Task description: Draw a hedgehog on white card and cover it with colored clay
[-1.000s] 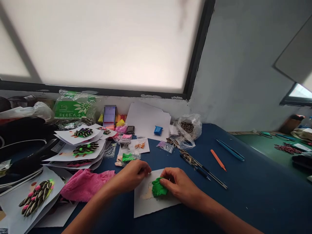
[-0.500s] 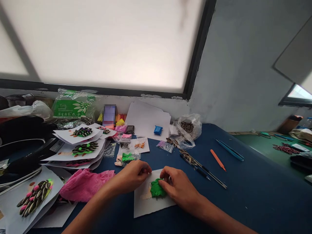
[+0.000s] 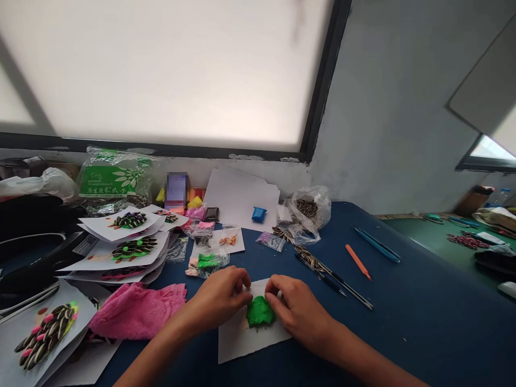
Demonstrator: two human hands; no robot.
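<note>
A flattened lump of green modelling clay (image 3: 260, 310) lies on a white paper card (image 3: 234, 344) in front of me. Pencil-like lines show just below the clay. My left hand (image 3: 223, 295) is at the clay's upper left, fingers curved, with a gap between thumb and forefinger; its thumb tip meets or nearly meets the clay's edge. On the other side, my right hand (image 3: 296, 306) has its bent forefinger and thumb closed in on the clay's right edge. How firmly they pinch is hard to see.
Left of my hands lie a pink cloth (image 3: 139, 310) and stacked cards with sunflower seeds (image 3: 48, 333). Ahead are clay packets (image 3: 207, 260), white sheets (image 3: 237, 188) with a blue packet (image 3: 259, 214), and a seed bag (image 3: 308, 209). Pens (image 3: 322, 277), an orange marker (image 3: 358, 262) and blue tweezers (image 3: 377, 244) lie rightward.
My left hand has come down and right, its thumb now at the clay. The clay looks broader and shifted slightly left, covering more of the drawing. The view has shifted slightly.
</note>
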